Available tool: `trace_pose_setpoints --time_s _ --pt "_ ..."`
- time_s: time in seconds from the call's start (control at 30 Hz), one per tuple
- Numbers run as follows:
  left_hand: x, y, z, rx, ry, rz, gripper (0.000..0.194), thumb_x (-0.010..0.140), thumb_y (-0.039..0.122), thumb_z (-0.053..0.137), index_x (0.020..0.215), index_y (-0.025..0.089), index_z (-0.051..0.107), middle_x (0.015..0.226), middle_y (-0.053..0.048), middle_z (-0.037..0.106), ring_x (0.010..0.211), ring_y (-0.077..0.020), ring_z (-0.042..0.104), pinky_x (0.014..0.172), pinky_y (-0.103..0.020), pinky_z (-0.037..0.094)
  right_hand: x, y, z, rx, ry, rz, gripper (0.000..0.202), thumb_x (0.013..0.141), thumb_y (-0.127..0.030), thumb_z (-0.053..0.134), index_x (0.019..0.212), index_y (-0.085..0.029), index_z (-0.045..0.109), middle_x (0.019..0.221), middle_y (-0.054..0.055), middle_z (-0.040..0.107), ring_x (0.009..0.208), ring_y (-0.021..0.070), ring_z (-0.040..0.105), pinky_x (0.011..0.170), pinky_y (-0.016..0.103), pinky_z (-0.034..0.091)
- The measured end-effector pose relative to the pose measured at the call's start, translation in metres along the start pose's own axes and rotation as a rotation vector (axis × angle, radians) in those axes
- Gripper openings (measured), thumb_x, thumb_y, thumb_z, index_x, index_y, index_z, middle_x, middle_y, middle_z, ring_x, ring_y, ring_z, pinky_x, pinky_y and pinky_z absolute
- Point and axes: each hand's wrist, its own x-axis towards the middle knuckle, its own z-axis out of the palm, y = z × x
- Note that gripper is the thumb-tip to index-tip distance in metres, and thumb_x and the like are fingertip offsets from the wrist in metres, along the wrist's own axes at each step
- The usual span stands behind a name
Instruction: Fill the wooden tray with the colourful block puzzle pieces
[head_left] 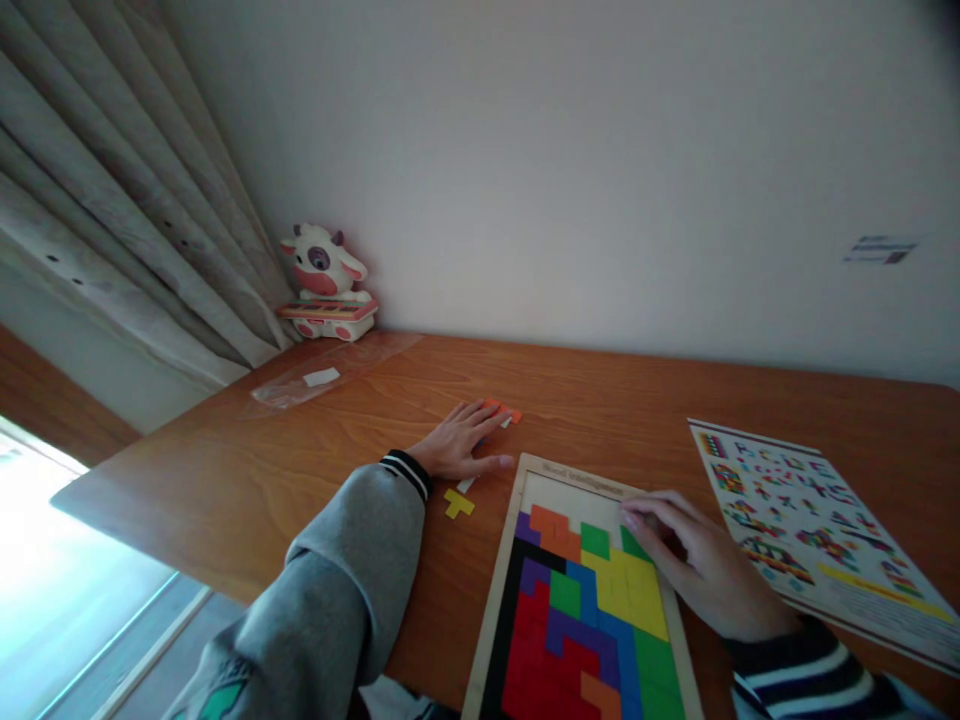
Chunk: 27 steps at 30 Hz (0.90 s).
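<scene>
My left hand point(463, 441) lies stretched out on the table, fingers spread, its tips over some orange puzzle pieces point(513, 413) that it partly covers. Close to its wrist is a yellow T-like puzzle piece point(459, 503). A wooden puzzle board point(491, 590) is filled in its lower part with coloured pieces, and its pale base shows near the top. My right hand point(694, 560) rests over the board's upper right edge, thumb and fingers brought together beside a green piece point(634, 543) that it partly hides. Whether anything is pinched there is hidden.
A printed pattern sheet point(817, 530) lies right of the board. At the far left stand a cow-shaped toy keyboard point(328, 285) and, before it, a clear plastic bag point(289, 388). Behind the table point(600, 385) rises a wall; a curtain point(142, 190) hangs at left.
</scene>
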Motion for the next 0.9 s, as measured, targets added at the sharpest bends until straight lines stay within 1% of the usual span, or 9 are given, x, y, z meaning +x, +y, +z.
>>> trace_pose_setpoints --time_s 0.1,0.2,0.37,0.47,0.57,0.63,0.7,0.8,0.9 --pt "0.002 0.009 0.0 -0.029 -0.032 0.099 0.074 0.089 0.065 0.05 0.149 0.026 0.035 0.156 -0.011 0.034 0.147 -0.0314 0.024 0.118 -0.056 0.017 0.0 0.001 0.0 -0.002 0.001 -0.008 0.033 0.095 -0.05 0.046 0.105 -0.026 0.067 0.105 0.009 0.066 0.091 0.0247 0.066 0.083 0.04 0.056" --pt "0.001 0.012 -0.001 -0.064 -0.017 0.122 0.071 0.087 0.063 0.055 0.145 0.024 0.043 0.153 -0.012 0.039 0.143 -0.0312 0.033 0.119 -0.054 0.019 0.0 0.002 0.003 0.008 0.029 -0.008 0.035 0.095 -0.051 0.047 0.102 -0.025 0.067 0.105 0.009 0.067 0.089 0.0236 0.067 0.082 0.039 0.056" --pt "-0.023 0.018 -0.002 -0.088 0.042 0.104 0.072 0.083 0.062 0.062 0.14 0.019 0.051 0.15 -0.015 0.044 0.141 -0.034 0.035 0.118 -0.053 0.023 -0.001 0.005 0.006 0.041 0.086 -0.012 0.037 0.094 -0.054 0.046 0.098 -0.025 0.068 0.102 0.008 0.068 0.081 0.0221 0.066 0.075 0.037 0.057" --pt "-0.044 0.026 -0.007 -0.117 0.071 0.067 0.073 0.082 0.058 0.065 0.139 0.016 0.05 0.147 -0.017 0.047 0.141 -0.0338 0.036 0.118 -0.051 0.026 0.0 0.007 0.005 0.037 0.053 -0.03 0.036 0.093 -0.054 0.048 0.098 -0.025 0.068 0.101 0.008 0.068 0.082 0.0224 0.067 0.076 0.037 0.057" --pt "-0.062 0.035 -0.012 -0.171 0.129 0.011 0.074 0.083 0.054 0.065 0.143 0.016 0.044 0.147 -0.016 0.046 0.14 -0.031 0.038 0.117 -0.048 0.03 0.001 0.008 0.004 0.039 0.023 -0.025 0.036 0.093 -0.054 0.048 0.099 -0.024 0.068 0.103 0.008 0.067 0.085 0.0223 0.067 0.076 0.036 0.057" --pt "-0.073 0.039 -0.013 -0.184 0.167 -0.024 0.082 0.079 0.056 0.069 0.145 0.017 0.039 0.149 -0.016 0.043 0.14 -0.031 0.038 0.117 -0.047 0.031 0.001 0.007 0.004 0.049 0.032 -0.03 0.037 0.093 -0.055 0.048 0.099 -0.024 0.068 0.103 0.008 0.067 0.085 0.0224 0.067 0.075 0.036 0.056" --pt "-0.083 0.042 -0.012 -0.168 0.167 -0.041 0.096 0.07 0.061 0.075 0.146 0.018 0.037 0.151 -0.017 0.04 0.14 -0.0328 0.036 0.118 -0.048 0.03 0.0 0.005 0.007 0.06 0.074 -0.034 0.038 0.093 -0.056 0.047 0.098 -0.024 0.068 0.102 0.008 0.067 0.083 0.0225 0.067 0.075 0.037 0.056" --pt "-0.09 0.043 -0.008 -0.124 0.147 -0.086 0.108 0.06 0.065 0.08 0.147 0.018 0.036 0.153 -0.017 0.037 0.142 -0.0346 0.034 0.118 -0.05 0.028 -0.002 0.003 0.011 0.074 0.134 -0.046 0.039 0.093 -0.056 0.045 0.096 -0.025 0.068 0.101 0.008 0.066 0.082 0.0227 0.066 0.076 0.038 0.055" --pt "-0.089 0.043 -0.005 -0.107 0.161 -0.2 0.103 0.065 0.066 0.076 0.147 0.017 0.037 0.152 -0.017 0.038 0.14 -0.0337 0.037 0.117 -0.05 0.03 -0.003 0.003 0.013 0.072 0.144 -0.054 0.038 0.093 -0.055 0.046 0.097 -0.024 0.069 0.101 0.008 0.066 0.085 0.0234 0.066 0.079 0.039 0.054"
